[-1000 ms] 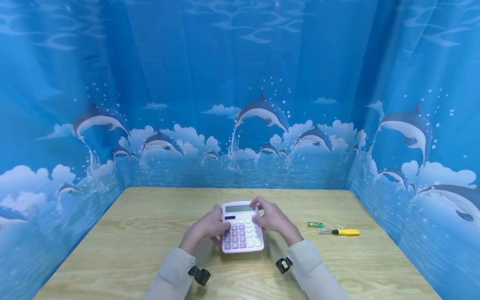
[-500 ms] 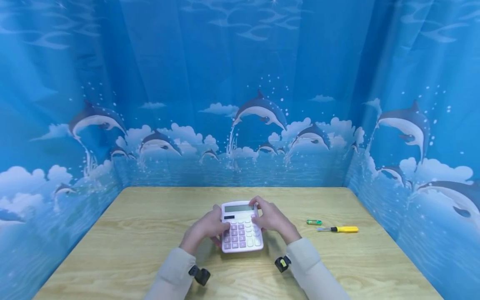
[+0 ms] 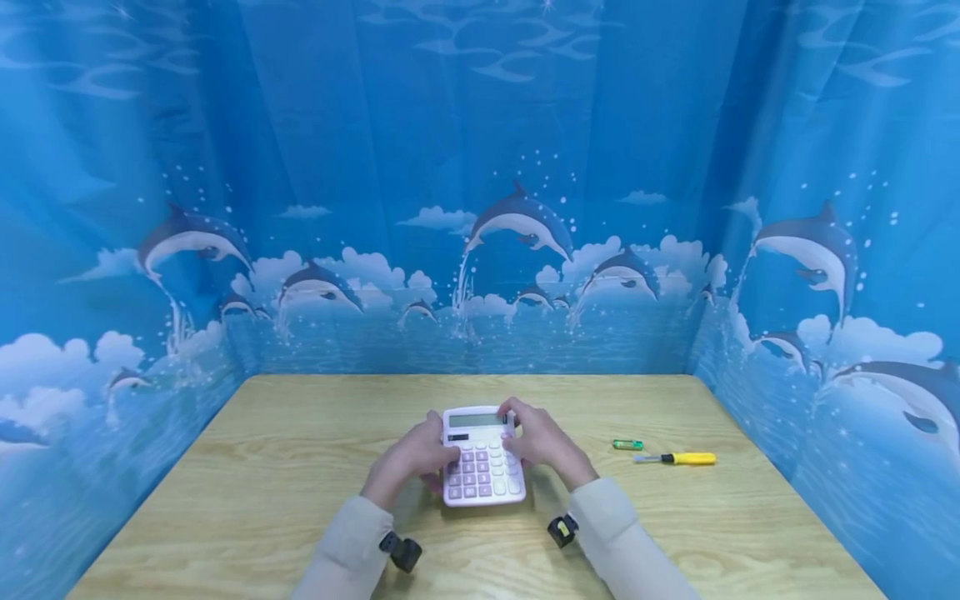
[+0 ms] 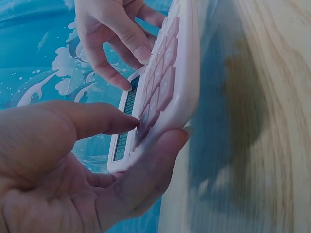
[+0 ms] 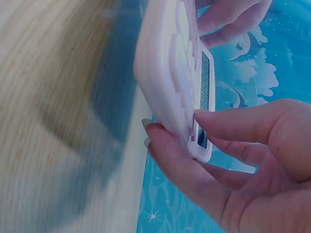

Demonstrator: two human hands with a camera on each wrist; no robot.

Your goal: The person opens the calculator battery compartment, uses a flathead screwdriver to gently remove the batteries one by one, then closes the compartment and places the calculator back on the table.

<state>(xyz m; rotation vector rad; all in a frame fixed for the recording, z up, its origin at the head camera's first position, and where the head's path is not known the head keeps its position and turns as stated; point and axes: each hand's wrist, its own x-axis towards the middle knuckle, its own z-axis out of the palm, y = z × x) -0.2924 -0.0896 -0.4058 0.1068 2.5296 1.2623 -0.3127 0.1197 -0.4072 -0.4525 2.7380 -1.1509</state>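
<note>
A pale pink calculator with mauve and white keys is held face up over the middle of the table, its display at the far end. My left hand grips its left side, thumb on the keys and fingers underneath, as the left wrist view shows. On the opposite side my right hand holds the edge, its thumb on the face near the keys and a finger at the display corner. In the right wrist view, other fingers of that hand support the calculator from below. Its back is hidden.
To the right on the wooden table lie a small green battery and a screwdriver with a yellow handle. A blue dolphin-print curtain closes off the back and both sides.
The calculator's far end has dipped slightly, and my right hand has shifted a little with it. Both hands keep their hold. The view has tilted slightly.
</note>
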